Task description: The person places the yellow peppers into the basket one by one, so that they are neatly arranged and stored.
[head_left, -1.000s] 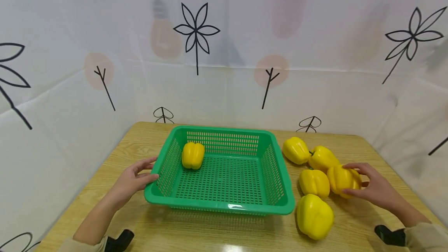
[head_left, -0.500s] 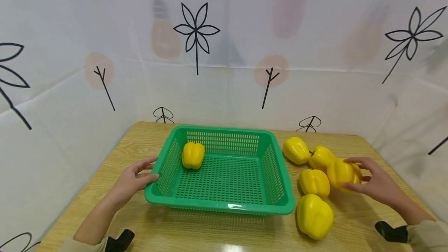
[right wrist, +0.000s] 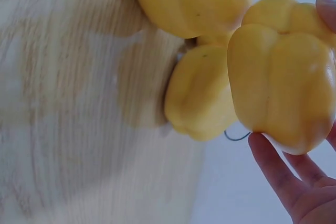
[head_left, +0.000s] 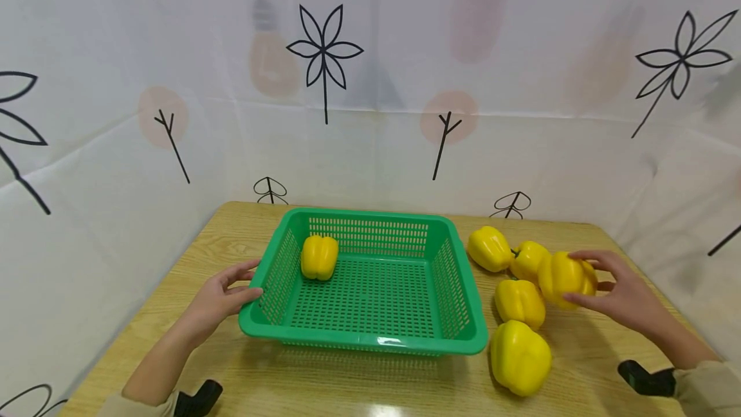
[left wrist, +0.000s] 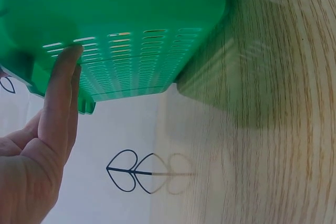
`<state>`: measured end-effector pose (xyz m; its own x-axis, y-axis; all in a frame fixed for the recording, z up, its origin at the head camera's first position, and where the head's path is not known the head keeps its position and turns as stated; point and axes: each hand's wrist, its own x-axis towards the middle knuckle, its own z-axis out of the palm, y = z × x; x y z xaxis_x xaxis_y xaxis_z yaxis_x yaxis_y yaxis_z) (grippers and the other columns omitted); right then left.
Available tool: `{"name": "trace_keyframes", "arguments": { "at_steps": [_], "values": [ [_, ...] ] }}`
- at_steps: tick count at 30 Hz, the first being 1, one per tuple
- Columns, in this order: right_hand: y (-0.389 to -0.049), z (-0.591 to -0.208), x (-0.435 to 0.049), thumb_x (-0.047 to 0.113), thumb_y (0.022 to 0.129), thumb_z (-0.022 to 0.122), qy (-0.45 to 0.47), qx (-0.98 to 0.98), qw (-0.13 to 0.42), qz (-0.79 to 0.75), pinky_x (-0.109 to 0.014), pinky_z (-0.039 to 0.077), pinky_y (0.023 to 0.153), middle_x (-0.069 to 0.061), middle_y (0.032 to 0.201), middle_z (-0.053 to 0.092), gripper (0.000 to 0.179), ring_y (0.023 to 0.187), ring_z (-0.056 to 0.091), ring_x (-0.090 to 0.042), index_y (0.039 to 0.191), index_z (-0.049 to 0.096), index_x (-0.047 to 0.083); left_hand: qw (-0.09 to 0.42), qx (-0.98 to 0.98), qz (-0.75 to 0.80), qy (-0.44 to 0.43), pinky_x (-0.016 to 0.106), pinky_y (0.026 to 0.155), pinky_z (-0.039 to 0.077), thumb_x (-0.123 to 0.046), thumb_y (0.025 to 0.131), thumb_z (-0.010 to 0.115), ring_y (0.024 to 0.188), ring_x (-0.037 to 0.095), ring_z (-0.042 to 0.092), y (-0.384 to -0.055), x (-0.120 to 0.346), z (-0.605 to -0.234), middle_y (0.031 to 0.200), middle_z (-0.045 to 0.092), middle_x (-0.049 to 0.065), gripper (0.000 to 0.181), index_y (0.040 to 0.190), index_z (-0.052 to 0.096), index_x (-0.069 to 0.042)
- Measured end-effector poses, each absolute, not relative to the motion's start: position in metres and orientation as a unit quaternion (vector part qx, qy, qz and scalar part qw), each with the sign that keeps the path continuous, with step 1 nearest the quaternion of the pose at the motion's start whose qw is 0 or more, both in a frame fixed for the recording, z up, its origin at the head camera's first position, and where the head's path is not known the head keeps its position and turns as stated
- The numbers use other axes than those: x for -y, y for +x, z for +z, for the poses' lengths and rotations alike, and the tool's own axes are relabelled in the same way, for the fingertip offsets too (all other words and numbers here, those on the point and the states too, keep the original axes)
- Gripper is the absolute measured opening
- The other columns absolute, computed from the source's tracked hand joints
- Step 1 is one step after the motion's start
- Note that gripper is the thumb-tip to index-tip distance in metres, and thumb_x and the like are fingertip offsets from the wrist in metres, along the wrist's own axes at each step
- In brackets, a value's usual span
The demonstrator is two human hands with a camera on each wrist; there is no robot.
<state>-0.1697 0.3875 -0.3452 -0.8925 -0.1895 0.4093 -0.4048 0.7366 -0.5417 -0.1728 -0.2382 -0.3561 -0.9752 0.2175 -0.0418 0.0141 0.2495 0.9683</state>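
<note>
My right hand (head_left: pixel 622 291) holds a yellow bell pepper (head_left: pixel 564 278) between thumb and fingers. In the right wrist view this pepper (right wrist: pixel 283 82) is lifted clear of the table, with fingertips against its side. My left hand (head_left: pixel 217 301) grips the left rim of a green plastic basket (head_left: pixel 361 342), thumb over the edge. Seen from the left wrist, its straight fingers (left wrist: pixel 60 98) lie along the slotted outer wall. One yellow bell pepper (head_left: pixel 320 257) sits inside the basket at the back left.
Right of the basket, several more yellow bell peppers lie on the wooden table (head_left: pixel 405 385): one at the back (head_left: pixel 489 249), another beside it (head_left: pixel 528 260), one in the middle (head_left: pixel 520 303) and one in front (head_left: pixel 520 358). A patterned white cloth (head_left: pixel 370 159) hangs behind.
My right hand has lifted its bell pepper up off the table and slightly away from me. My left hand and the basket have stayed in place.
</note>
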Motion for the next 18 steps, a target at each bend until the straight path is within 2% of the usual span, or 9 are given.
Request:
{"name": "trace_keyframes", "arguments": {
  "at_steps": [4,9,18],
  "values": [
    [-0.171,-0.34,-0.387,0.003,0.071,0.08,0.166,0.915,0.168,0.329,-0.014,0.046,0.064,0.02,0.117,0.038,0.06,0.097,0.038,0.007,0.122,0.05,0.0,0.085,-0.786,0.609,0.072,0.035,0.074,0.05,-0.017,0.09,0.063,0.099,0.018,0.059,-0.173,0.238,-0.356,0.131,0.036,0.024,0.066,0.145,0.029,-0.003],
    [-0.171,-0.333,-0.386,0.007,0.073,0.08,0.15,0.919,0.161,0.326,-0.009,0.042,0.066,0.019,0.119,0.035,0.061,0.097,0.037,0.009,0.123,0.048,0.002,0.084,-0.788,0.605,0.07,0.035,0.075,0.05,-0.018,0.091,0.063,0.103,0.023,0.057,-0.173,0.238,-0.356,0.132,0.035,0.023,0.066,0.145,0.029,-0.004],
    [-0.174,-0.324,-0.378,0.006,0.072,0.08,0.16,0.916,0.171,0.327,-0.008,0.042,0.066,0.022,0.118,0.036,0.059,0.098,0.037,0.009,0.122,0.049,0.001,0.085,-0.79,0.604,0.068,0.035,0.075,0.05,-0.018,0.091,0.063,0.105,0.025,0.056,-0.172,0.238,-0.355,0.132,0.035,0.023,0.066,0.146,0.029,-0.005]
  ]
}}
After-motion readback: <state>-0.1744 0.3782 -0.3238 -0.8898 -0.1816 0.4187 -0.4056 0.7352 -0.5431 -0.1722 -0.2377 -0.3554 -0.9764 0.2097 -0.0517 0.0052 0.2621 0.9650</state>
